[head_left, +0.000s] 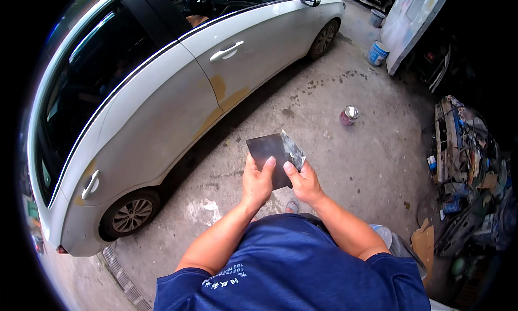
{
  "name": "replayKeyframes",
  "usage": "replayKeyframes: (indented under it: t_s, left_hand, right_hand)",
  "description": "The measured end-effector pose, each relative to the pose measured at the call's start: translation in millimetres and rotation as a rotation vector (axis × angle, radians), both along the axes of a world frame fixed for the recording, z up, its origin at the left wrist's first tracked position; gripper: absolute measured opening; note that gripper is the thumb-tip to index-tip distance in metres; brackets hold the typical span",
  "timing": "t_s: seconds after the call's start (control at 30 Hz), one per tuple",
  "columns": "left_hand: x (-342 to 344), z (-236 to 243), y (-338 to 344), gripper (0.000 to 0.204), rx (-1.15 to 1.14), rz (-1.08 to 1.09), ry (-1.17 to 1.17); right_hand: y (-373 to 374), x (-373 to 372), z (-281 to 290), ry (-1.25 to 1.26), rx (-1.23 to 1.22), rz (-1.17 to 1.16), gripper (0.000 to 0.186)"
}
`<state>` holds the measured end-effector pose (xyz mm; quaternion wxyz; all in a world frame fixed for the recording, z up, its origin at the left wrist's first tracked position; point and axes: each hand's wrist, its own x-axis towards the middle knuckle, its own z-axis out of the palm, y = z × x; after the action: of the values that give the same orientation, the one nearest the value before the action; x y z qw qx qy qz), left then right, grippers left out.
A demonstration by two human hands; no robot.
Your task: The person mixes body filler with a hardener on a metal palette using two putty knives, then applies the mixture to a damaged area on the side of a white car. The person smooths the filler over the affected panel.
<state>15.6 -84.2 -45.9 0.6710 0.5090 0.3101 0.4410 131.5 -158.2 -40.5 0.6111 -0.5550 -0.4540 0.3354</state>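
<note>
In front of my body, both hands are closed on a thin, dark square sheet that looks like sandpaper [264, 148]. My left hand [257, 183] grips its left side, the thumb lying on its face. My right hand [305, 182] pinches the other side, thumb on top, where a smaller grey piece with whitish smears [293, 149] sticks up. I cannot tell whether that piece is a folded part of the sheet or separate. To the left stands a white car [156, 95] with tan filler-like patches [229, 99] low on its doors. My fingers behind the sheet are hidden.
A small open can [349, 115] stands on the concrete floor [324, 165]. Farther back are a blue and white bucket [377, 53] and a pale upright panel [413, 27]. Piled scrap parts [458, 149] line the right, with torn cardboard [422, 249] nearer me. A drain grate [127, 281] lies at lower left.
</note>
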Motion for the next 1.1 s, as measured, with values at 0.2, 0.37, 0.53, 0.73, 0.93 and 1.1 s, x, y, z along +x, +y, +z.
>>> replayKeyframes:
  t_s: [0.2, 0.37, 0.53, 0.73, 0.93, 1.1]
  left_hand:
    - [-6.0, 20.3, 5.4, 0.028, 0.324, -0.083, 0.290]
    - [-2.0, 22.0, 24.5, 0.027, 0.230, -0.076, -0.033]
    - [9.8, 28.0, 22.6, 0.028, -0.014, 0.050, -0.110]
    - [3.8, 29.2, 16.8, 0.030, 0.253, -0.061, 0.027]
    - [3.4, 46.4, 37.3, 0.027, 0.005, 0.024, -0.167]
    - [10.7, 42.6, 31.5, 0.027, 0.157, 0.062, -0.045]
  right_hand:
    - [6.8, 19.0, 14.9, -0.182, -0.110, 0.100, 0.038]
    - [11.5, 28.6, 36.4, -0.265, -0.033, 0.135, 0.041]
    - [17.0, 9.8, 28.0, -0.363, 0.122, -0.023, 0.045]
    - [21.9, 33.7, 51.7, -0.347, -0.071, 0.165, 0.044]
    - [20.0, 25.6, 64.4, -0.283, 0.047, 0.034, 0.047]
    - [26.3, 18.5, 49.9, -0.392, 0.011, 0.046, 0.053]
